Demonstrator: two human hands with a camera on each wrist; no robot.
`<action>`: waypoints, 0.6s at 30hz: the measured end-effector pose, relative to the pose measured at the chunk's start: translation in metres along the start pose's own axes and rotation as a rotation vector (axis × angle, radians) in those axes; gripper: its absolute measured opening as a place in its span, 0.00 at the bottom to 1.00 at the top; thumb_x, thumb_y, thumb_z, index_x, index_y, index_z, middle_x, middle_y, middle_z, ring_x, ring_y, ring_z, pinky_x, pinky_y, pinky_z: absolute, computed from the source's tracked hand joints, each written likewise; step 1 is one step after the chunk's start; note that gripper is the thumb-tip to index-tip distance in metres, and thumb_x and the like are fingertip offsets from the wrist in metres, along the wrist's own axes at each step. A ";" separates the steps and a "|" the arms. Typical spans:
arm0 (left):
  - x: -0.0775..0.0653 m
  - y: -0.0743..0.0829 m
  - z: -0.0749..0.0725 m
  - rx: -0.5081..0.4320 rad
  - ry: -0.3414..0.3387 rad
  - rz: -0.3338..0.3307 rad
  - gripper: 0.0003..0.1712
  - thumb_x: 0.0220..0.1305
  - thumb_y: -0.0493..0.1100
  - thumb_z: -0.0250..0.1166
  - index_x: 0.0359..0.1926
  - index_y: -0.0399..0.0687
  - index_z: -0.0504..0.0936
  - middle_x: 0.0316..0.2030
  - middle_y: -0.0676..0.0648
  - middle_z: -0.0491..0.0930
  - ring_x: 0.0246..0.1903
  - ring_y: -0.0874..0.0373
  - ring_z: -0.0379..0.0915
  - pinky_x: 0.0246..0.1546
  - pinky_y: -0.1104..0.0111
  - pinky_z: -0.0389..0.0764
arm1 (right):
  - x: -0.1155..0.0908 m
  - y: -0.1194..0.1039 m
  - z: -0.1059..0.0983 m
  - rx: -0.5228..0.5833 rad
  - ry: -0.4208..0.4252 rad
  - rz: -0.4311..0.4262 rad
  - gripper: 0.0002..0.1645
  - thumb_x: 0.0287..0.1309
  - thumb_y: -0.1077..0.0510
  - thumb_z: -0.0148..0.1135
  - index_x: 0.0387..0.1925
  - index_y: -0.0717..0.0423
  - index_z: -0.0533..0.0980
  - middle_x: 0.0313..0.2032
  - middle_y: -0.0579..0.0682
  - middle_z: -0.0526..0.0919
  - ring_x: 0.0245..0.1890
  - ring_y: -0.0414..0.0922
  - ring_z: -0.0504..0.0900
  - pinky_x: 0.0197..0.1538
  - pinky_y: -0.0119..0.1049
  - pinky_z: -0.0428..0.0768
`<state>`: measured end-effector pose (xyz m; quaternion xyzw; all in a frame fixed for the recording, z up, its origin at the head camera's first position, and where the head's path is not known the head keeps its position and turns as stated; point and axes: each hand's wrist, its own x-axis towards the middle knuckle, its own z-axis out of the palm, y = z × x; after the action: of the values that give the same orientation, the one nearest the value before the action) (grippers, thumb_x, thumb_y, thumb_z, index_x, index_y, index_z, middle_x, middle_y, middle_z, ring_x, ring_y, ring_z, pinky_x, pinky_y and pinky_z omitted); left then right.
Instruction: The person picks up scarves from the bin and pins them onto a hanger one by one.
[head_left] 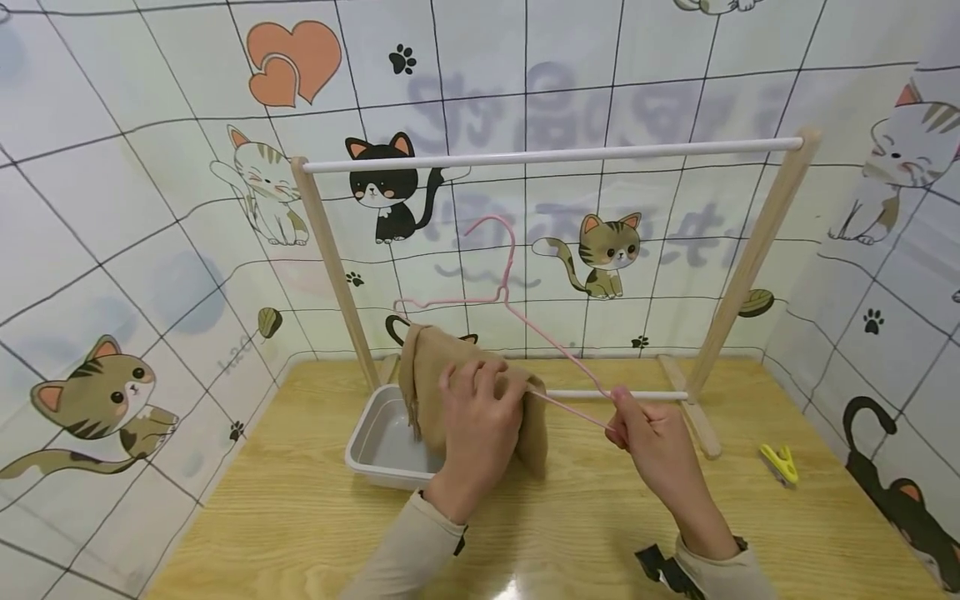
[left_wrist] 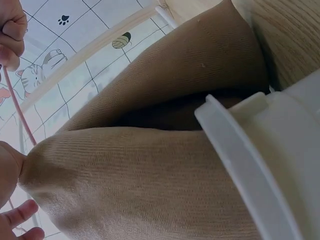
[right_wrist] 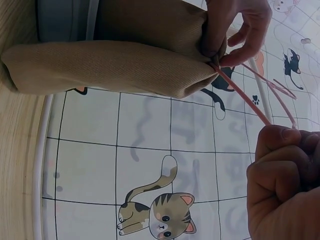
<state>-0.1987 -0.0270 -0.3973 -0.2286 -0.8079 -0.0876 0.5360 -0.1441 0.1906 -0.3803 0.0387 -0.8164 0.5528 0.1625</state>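
A pink wire hanger [head_left: 551, 337] is tilted, its hook pointing up, with a brown cloth [head_left: 431, 383] draped over its lower bar. My right hand [head_left: 660, 446] grips the hanger's right corner, fingers curled round the wire. My left hand [head_left: 483, 417] pinches the cloth against the bar near the cloth's right edge, as the right wrist view also shows. Two layers of the cloth [left_wrist: 145, 175] hang down from the bar in the left wrist view. One end of the cloth hangs over a grey-white plastic basin [head_left: 382, 437].
Behind the hands stands a drying rack with a white top rod [head_left: 555, 156] and wooden posts [head_left: 753, 258]. A yellow clothespin [head_left: 780, 463] lies on the wooden table [head_left: 570, 533] at the right. Cat-patterned sheeting covers the walls.
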 end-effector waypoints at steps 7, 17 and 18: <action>0.003 -0.002 0.001 0.000 -0.023 0.034 0.07 0.58 0.35 0.70 0.32 0.54 0.86 0.47 0.46 0.79 0.53 0.46 0.72 0.58 0.38 0.68 | 0.000 -0.002 -0.001 -0.003 -0.008 -0.019 0.37 0.80 0.48 0.49 0.11 0.60 0.69 0.14 0.47 0.69 0.15 0.36 0.57 0.21 0.33 0.61; 0.016 -0.011 -0.006 0.039 -0.040 0.017 0.06 0.59 0.42 0.69 0.25 0.55 0.83 0.46 0.47 0.80 0.53 0.44 0.73 0.58 0.39 0.67 | -0.001 0.000 0.006 -0.036 -0.022 0.025 0.38 0.79 0.44 0.50 0.12 0.60 0.69 0.14 0.45 0.68 0.14 0.36 0.54 0.20 0.32 0.59; 0.018 -0.009 -0.007 0.017 -0.037 0.008 0.07 0.60 0.43 0.69 0.25 0.56 0.83 0.46 0.47 0.80 0.52 0.44 0.73 0.58 0.40 0.67 | -0.001 0.000 0.008 -0.043 -0.036 0.029 0.37 0.78 0.44 0.50 0.12 0.60 0.69 0.14 0.45 0.69 0.14 0.36 0.56 0.21 0.32 0.60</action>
<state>-0.2024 -0.0329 -0.3771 -0.2288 -0.8176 -0.0742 0.5232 -0.1447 0.1831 -0.3834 0.0332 -0.8313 0.5367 0.1405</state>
